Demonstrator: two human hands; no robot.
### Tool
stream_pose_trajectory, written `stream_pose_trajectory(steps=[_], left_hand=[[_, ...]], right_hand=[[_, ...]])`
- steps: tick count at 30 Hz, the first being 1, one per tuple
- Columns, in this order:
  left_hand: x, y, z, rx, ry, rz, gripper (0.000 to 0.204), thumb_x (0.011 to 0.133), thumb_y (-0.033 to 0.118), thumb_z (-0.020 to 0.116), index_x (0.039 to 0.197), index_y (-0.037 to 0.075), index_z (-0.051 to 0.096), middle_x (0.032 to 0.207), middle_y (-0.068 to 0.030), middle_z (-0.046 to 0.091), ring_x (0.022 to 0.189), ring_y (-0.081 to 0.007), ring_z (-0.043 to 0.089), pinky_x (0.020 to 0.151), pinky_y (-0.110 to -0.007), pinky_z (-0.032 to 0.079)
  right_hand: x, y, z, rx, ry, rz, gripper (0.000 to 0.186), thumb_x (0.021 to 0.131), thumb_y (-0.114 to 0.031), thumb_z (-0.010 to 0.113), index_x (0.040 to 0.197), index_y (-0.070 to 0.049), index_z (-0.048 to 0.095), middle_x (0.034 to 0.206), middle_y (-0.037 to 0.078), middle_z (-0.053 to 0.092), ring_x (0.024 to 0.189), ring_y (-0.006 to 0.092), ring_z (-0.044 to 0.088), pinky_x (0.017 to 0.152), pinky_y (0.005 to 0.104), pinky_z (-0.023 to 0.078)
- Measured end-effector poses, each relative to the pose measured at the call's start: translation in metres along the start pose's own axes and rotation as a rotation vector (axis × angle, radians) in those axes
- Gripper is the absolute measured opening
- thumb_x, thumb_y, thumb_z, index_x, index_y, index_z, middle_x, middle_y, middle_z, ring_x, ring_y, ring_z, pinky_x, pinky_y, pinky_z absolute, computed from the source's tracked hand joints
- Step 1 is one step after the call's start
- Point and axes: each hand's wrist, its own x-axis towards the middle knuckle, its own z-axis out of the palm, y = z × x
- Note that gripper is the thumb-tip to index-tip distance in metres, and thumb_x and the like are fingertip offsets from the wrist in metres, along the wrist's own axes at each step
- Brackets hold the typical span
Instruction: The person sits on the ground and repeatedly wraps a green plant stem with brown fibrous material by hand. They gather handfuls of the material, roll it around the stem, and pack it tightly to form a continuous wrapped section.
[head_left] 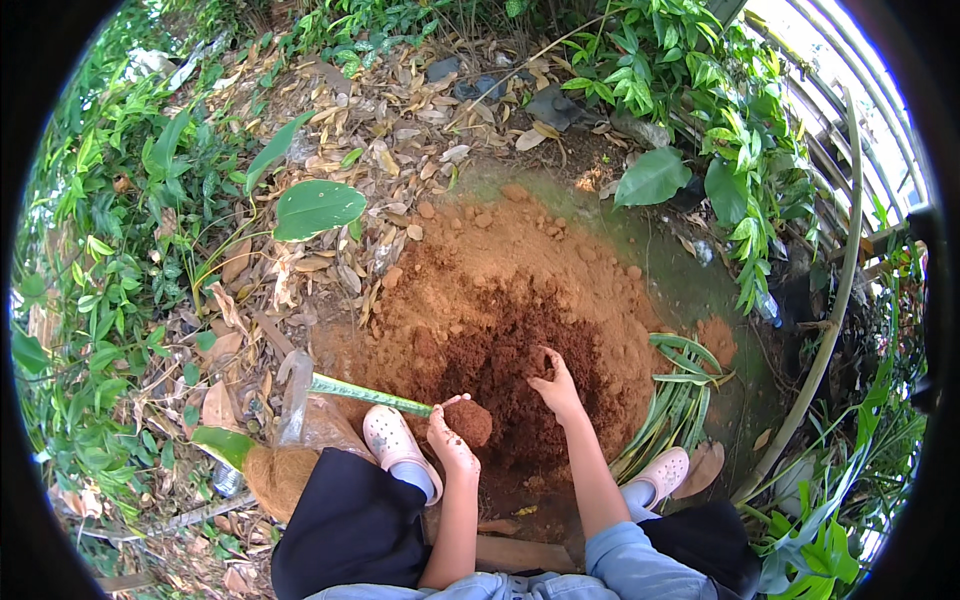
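Observation:
My left hand (450,445) is closed around a rounded ball of reddish-brown soil (467,423) just above the near left part of the soil heap. A long, stiff green leaf with pale edges (370,393) points left from that ball, its base at the soil. Over the dark, moist middle of the soil heap (510,370) is my right hand (555,388). Its thumb and forefinger are curved and apart, and I see nothing between them; the other fingers are partly hidden.
Striped long-leaved plants (685,390) lie at the heap's right side. A clear plastic bag (320,415) and a brown fibrous clump (280,480) sit to the left. Dry leaves (370,150) cover the far ground. A curved branch (835,310) stands at right, before a metal fence.

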Motion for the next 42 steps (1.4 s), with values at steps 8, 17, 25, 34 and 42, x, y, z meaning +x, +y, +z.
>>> stream_pose_trajectory(steps=[8,17,25,34,42], left_hand=[[0.001,-0.002,-0.001,-0.023,0.009,-0.003,0.036,0.094,0.027,0.037,0.094,-0.002,0.058,0.096,-0.015,0.064,0.088,-0.0217,0.061,0.084,-0.034,0.047],[0.002,0.0,-0.003,0.008,0.033,0.024,0.036,0.094,0.026,0.037,0.094,-0.003,0.058,0.095,-0.0156,0.064,0.088,-0.0222,0.061,0.084,-0.034,0.046],[0.003,0.0,-0.002,-0.003,0.045,-0.012,0.036,0.094,0.027,0.036,0.094,-0.002,0.058,0.095,-0.0155,0.064,0.09,-0.0228,0.06,0.085,-0.035,0.045],[0.002,0.003,0.004,-0.04,-0.002,0.006,0.036,0.094,0.025,0.036,0.094,-0.002,0.058,0.096,-0.0146,0.063,0.09,-0.0219,0.06,0.086,-0.034,0.045],[-0.004,0.003,0.007,-0.052,-0.035,0.025,0.036,0.094,0.027,0.038,0.094,-0.002,0.058,0.095,-0.0144,0.064,0.089,-0.0205,0.06,0.084,-0.033,0.046]], right_hand=[[-0.005,-0.014,-0.008,-0.018,0.053,-0.05,0.02,0.093,-0.011,0.05,0.111,-0.002,0.053,0.114,0.007,0.055,0.094,0.0124,0.054,0.085,0.0262,0.043],[0.011,-0.001,0.015,-0.07,-0.047,-0.032,0.053,0.09,-0.031,0.054,0.134,-0.01,0.034,0.133,0.015,0.041,0.12,0.0255,0.044,0.098,0.0375,0.037],[0.027,0.038,0.06,-1.178,-0.143,-0.31,0.082,0.067,-0.023,0.077,0.136,-0.024,0.033,0.137,0.024,0.031,0.119,0.0429,0.04,0.09,0.0449,0.047],[0.034,0.059,0.015,-0.954,-0.124,-0.122,0.046,0.08,-0.016,0.06,0.122,-0.01,0.044,0.105,0.019,0.06,0.094,0.0361,0.059,0.077,0.0433,0.051],[-0.003,0.031,-0.027,-0.187,-0.157,-0.087,0.048,0.084,0.004,0.052,0.129,-0.01,0.044,0.135,0.011,0.041,0.13,0.0247,0.032,0.104,0.0372,0.031]])
